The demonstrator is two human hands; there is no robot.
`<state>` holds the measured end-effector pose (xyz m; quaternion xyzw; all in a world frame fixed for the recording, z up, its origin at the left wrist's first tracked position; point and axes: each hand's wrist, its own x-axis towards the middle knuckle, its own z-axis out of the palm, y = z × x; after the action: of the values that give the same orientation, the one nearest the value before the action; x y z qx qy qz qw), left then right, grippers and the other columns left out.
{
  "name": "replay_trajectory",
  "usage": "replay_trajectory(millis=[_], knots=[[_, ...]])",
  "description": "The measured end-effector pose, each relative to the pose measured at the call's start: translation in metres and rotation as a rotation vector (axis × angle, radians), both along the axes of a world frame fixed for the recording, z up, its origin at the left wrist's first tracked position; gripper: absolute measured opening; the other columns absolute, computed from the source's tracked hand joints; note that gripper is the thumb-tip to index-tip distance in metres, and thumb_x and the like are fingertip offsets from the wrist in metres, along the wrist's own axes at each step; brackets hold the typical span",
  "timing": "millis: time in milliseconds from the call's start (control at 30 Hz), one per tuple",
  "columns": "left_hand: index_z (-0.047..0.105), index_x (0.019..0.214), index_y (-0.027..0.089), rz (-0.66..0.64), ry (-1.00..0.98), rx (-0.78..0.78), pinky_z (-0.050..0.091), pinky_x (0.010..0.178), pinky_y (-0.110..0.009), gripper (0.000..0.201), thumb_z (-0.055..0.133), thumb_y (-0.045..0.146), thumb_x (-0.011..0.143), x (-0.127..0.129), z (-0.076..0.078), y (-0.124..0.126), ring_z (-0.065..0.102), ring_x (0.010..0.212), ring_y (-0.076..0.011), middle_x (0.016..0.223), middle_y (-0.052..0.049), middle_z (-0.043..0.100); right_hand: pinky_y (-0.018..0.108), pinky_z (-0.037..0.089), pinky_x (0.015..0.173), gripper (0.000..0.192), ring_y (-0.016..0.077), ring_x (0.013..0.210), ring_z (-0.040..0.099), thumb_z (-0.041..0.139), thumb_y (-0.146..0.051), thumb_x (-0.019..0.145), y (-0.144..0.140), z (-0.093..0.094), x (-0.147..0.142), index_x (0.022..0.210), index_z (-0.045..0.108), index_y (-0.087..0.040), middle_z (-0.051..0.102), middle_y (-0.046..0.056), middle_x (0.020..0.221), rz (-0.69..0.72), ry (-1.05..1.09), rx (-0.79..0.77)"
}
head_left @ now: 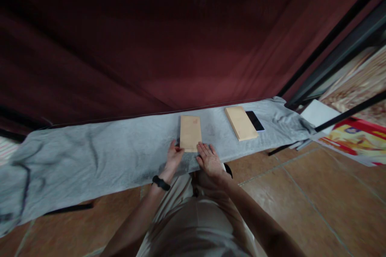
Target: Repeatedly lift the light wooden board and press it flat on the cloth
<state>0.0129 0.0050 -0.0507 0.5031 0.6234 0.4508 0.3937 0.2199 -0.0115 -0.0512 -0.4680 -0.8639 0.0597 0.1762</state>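
Observation:
A brown kraft envelope (190,131), or a stack of them squared together, lies on the grey cloth in front of me, with a small reddish print near its top right corner. My left hand (174,157) is at its near left corner, thumb against the edge and fingers apart. At the near right corner my right hand (209,161) lies flat, fingers stretched out, their tips touching the paper. To the right is a thicker stack of similar brown envelopes (241,123), set at a slant. A dark-screened phone (255,121) lies beside that stack, partly covered by it.
The grey cloth (120,140) covers a long narrow bench against a dark red wall (181,60). Black metal bars (331,36) stand at the right. A red and yellow printed box or sheet (358,138) and a white sheet (319,113) lie beyond. The floor is brown tile (271,192).

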Motion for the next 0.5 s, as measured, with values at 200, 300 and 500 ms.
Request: replay_trajectory(millis=[200, 300, 500], knots=[[0.054, 0.135, 0.018, 0.056, -0.119, 0.084, 0.050, 0.072, -0.028, 0.056, 0.061, 0.020, 0.080, 0.029, 0.043, -0.003, 0.061, 0.074, -0.0159, 0.079, 0.001, 0.062, 0.046, 0.040, 0.112, 0.052, 0.0298, 0.130, 0.056, 0.047, -0.025, 0.100, 0.005, 0.021, -0.021, 0.149, 0.047, -0.011, 0.057, 0.019, 0.145, -0.192, 0.047, -0.084], [0.050, 0.142, 0.021, -0.043, -0.109, 0.138, 0.053, 0.080, -0.031, 0.059, 0.064, 0.033, 0.086, 0.045, 0.066, -0.005, 0.066, 0.087, -0.0181, 0.092, -0.002, 0.066, 0.042, 0.046, 0.105, 0.043, 0.0284, 0.119, 0.064, 0.044, -0.018, 0.098, 0.015, 0.035, -0.027, 0.138, 0.059, -0.016, 0.067, 0.017, 0.132, -0.275, 0.289, -0.183], [0.042, 0.148, 0.024, 0.055, -0.123, -0.039, 0.055, 0.092, -0.038, 0.061, 0.060, 0.043, 0.094, 0.043, 0.060, -0.007, 0.065, 0.114, -0.0237, 0.133, -0.013, 0.061, 0.040, 0.060, 0.083, 0.037, 0.0249, 0.092, 0.071, 0.053, -0.049, 0.092, 0.024, 0.038, -0.032, 0.106, 0.066, -0.017, 0.073, 0.011, 0.103, -0.327, 1.348, -0.665]])
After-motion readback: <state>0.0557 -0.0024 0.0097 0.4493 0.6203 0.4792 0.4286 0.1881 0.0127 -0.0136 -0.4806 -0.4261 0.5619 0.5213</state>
